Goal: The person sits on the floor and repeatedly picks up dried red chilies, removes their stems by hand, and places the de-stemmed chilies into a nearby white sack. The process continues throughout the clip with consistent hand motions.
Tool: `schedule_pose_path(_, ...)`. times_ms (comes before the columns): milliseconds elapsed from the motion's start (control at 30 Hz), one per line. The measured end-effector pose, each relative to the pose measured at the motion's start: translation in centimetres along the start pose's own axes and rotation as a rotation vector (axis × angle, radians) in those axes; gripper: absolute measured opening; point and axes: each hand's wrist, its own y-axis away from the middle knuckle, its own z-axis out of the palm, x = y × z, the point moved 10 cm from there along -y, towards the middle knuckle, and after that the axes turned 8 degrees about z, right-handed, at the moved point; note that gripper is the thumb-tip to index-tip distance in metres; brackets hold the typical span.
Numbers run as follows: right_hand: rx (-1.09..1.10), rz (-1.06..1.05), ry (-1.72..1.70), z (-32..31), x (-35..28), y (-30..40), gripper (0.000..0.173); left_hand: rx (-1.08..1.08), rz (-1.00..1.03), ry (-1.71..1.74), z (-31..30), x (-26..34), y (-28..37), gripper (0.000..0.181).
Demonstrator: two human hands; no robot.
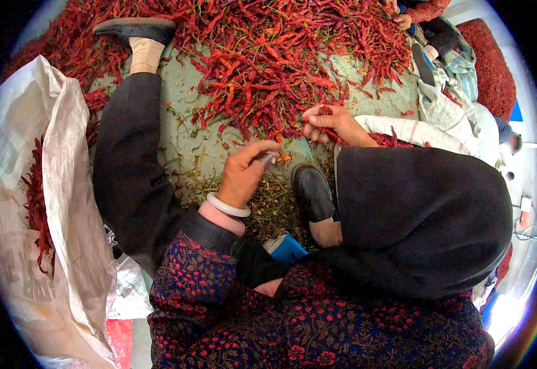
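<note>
Dried red chilli peppers (pixel 268 74) lie in a wide heap on the floor before me. My left hand (pixel 245 168), with a white bangle at its wrist, is curled just below the heap's near edge; something greyish shows at its thumb, and an orange-red chilli piece lies close to the fingertips. Up and to the right, my right hand (pixel 326 124) holds several dried red chillies against its palm. Below and between the hands, loose green-brown chilli stems (pixel 273 203) cover the floor.
An open white woven sack (pixel 65 184) with some chillies stands at the left. Another white sack (pixel 402 129) lies beyond my right knee. My black shoe (pixel 312 191) rests beside the stems. Another person's hand (pixel 403 20) shows at the top right, near a full red sack (pixel 489 69).
</note>
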Motion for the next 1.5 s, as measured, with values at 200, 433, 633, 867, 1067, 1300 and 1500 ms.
schedule_pose_path(200,-0.190,-0.008,0.100,3.2,1.1,1.8,0.023,0.004,0.524,-0.622,0.2,6.1,-0.7,0.035)
schedule_pose_path(433,-0.326,0.057,0.118,6.9,2.4,2.5,0.020,-0.231,0.576,-0.869,3.7,4.9,0.5,0.040)
schedule_pose_path(633,-0.273,0.165,0.469,7.0,3.9,2.1,0.014,-0.302,0.492,-0.893,4.1,2.7,1.2,0.019)
schedule_pose_path(867,-0.190,0.207,0.520,6.3,5.5,1.2,0.017,-0.369,0.426,-0.889,4.3,1.4,1.3,0.018)
schedule_pose_path(1067,-0.103,-0.076,0.562,6.7,3.0,1.0,0.019,-0.195,0.310,-0.774,3.0,1.1,0.6,0.014)
schedule_pose_path(1300,-0.169,-0.483,0.887,9.5,0.2,2.6,0.016,-0.159,-0.474,0.143,1.8,-5.8,2.1,0.017)
schedule_pose_path(1500,-0.520,-0.195,0.425,10.7,-1.2,4.9,0.016,-0.331,-0.556,0.656,3.8,-1.3,2.6,0.018)
